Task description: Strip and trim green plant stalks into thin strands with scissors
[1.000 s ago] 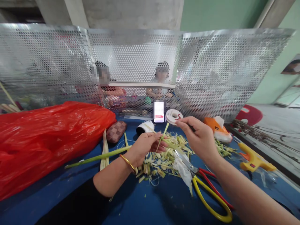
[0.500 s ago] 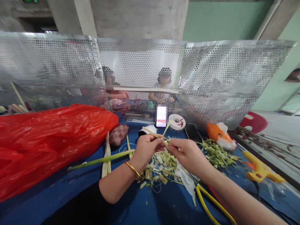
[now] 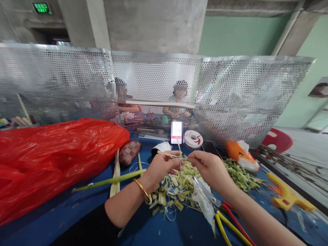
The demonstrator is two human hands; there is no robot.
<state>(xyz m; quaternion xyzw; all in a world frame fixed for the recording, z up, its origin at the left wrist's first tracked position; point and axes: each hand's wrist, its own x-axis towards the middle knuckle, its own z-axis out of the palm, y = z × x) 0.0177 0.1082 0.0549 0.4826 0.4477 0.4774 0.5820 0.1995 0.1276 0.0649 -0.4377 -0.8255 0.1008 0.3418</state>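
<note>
Grasps a thin pale-green strip between thumb and fingers of the left hand, just above the heap of pale cuttings. Brings thumb and fingertips of the right hand together in a pinch at the right end of that strip, with too little showing to tell what is caught between them. Has a second narrow strip rising where both hands nearly meet. Wears a gold bangle on the left wrist.

Has open scissors under the right forearm, with blades over a crumpled white tissue and red and yellow handles toward the near edge. Keeps a white spool beyond the hands, between a lit phone and a dark flat object. Has an orange tissue pack, a green leafy pile and a yellow glue gun to the right on the blue table. To the left, has a checked pouch, a red plastic bag and a long green stalk crossing a dry husk. Faces a perforated metal screen, with two people visible through the holes
</note>
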